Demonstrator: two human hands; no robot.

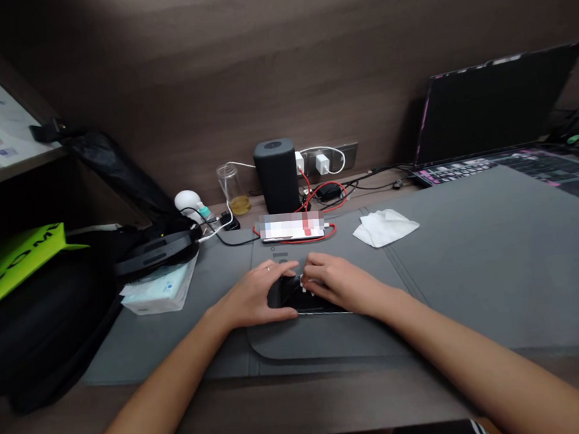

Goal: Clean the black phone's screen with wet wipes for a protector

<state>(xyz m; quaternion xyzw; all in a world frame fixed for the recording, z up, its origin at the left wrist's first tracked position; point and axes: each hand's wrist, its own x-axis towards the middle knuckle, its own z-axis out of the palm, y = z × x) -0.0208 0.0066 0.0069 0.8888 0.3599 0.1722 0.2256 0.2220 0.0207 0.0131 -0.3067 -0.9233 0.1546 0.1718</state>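
Note:
A dark, glossy phone (321,301) lies flat on the grey desk mat (329,341) in front of me. My left hand (260,293) grips its left end, thumb along the near edge and fingers at the far edge. Over the screen, my right hand (337,283) has its fingers pinched round a small crumpled white tissue (305,286), which seems to touch the glass. The right hand covers the phone's right part. Beyond both hands, a second phone (290,230) with a lit, blurred screen is plugged into a red cable.
A white cloth or tissue (385,227) lies to the right. Behind stand a black cylinder-like device (277,178), a glass jar (235,191) and wall plugs (322,163). A tissue pack (159,291) and black bag (41,317) sit left; an open laptop (492,111) is at the right.

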